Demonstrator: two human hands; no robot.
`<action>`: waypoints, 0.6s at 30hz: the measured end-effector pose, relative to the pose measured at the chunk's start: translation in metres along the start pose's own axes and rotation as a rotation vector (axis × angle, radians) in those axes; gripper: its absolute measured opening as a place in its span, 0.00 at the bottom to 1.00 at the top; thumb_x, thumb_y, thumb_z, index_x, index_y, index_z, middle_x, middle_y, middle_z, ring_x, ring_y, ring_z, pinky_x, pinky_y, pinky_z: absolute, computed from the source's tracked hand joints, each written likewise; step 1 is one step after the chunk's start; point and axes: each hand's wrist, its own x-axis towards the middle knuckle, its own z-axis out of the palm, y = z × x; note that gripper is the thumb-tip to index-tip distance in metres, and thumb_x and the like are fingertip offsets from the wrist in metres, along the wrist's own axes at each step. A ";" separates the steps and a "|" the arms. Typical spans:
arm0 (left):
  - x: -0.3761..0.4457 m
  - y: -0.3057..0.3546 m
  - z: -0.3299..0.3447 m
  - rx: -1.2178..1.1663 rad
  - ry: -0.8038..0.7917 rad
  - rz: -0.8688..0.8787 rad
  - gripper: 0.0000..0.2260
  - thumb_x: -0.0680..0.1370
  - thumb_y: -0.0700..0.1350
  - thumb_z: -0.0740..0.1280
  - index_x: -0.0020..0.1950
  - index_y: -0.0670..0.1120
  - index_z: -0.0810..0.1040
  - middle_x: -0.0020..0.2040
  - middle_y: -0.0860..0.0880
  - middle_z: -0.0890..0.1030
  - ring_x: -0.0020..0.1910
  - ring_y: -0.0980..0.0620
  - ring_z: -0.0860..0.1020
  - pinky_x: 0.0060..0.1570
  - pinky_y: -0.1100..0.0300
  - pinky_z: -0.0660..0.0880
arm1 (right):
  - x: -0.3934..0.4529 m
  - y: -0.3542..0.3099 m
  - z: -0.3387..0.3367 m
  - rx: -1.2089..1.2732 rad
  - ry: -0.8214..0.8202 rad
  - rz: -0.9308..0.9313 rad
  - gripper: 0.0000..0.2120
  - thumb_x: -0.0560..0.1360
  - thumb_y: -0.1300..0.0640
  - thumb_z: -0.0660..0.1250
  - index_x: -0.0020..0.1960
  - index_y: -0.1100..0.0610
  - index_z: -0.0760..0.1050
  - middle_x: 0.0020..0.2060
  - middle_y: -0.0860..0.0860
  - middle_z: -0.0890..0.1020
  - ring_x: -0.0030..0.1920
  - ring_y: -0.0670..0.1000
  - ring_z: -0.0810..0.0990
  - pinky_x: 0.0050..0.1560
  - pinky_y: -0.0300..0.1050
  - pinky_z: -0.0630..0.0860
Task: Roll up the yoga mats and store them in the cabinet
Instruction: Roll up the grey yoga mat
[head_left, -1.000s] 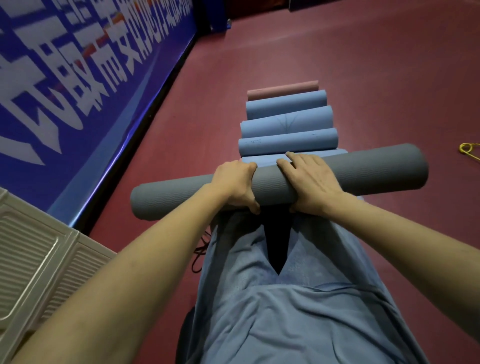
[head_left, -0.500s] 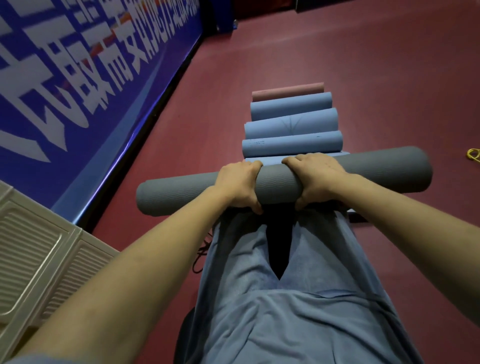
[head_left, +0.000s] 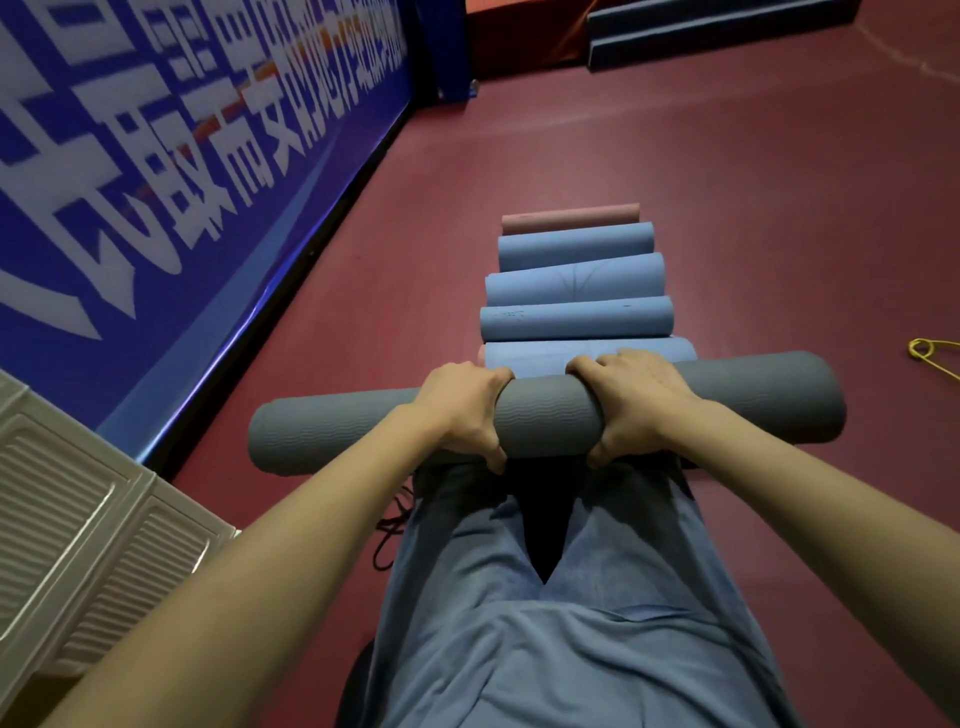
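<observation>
Far left we see ribbed white cabinet, blue banner above it. Our left hand grips rolled grey mat, fingers curled over top, thumb underneath. Our right hand grips same roll just beside. Mat held crosswise above our legs. Beyond it, rolled blue mats lie in row on red floor, pink mat farthest. Yellow cord far right.
</observation>
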 end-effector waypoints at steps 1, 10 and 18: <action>-0.006 0.002 -0.001 0.008 -0.015 0.008 0.38 0.52 0.68 0.77 0.58 0.55 0.73 0.48 0.52 0.83 0.44 0.45 0.80 0.44 0.49 0.79 | -0.006 -0.002 0.000 0.015 -0.009 -0.005 0.45 0.51 0.31 0.76 0.63 0.45 0.66 0.53 0.49 0.80 0.53 0.55 0.78 0.44 0.46 0.66; -0.066 0.024 0.011 -0.030 -0.103 0.068 0.37 0.52 0.69 0.78 0.54 0.55 0.73 0.47 0.53 0.82 0.45 0.47 0.79 0.44 0.51 0.78 | -0.072 -0.028 -0.002 0.061 -0.102 -0.066 0.46 0.53 0.29 0.73 0.66 0.44 0.66 0.56 0.46 0.80 0.55 0.55 0.79 0.51 0.47 0.72; -0.039 0.016 -0.009 -0.223 -0.290 0.026 0.35 0.51 0.65 0.83 0.54 0.56 0.77 0.47 0.57 0.80 0.45 0.53 0.78 0.47 0.54 0.79 | -0.068 -0.032 0.021 -0.011 0.041 -0.030 0.51 0.51 0.29 0.75 0.68 0.49 0.66 0.57 0.49 0.77 0.56 0.55 0.77 0.58 0.52 0.72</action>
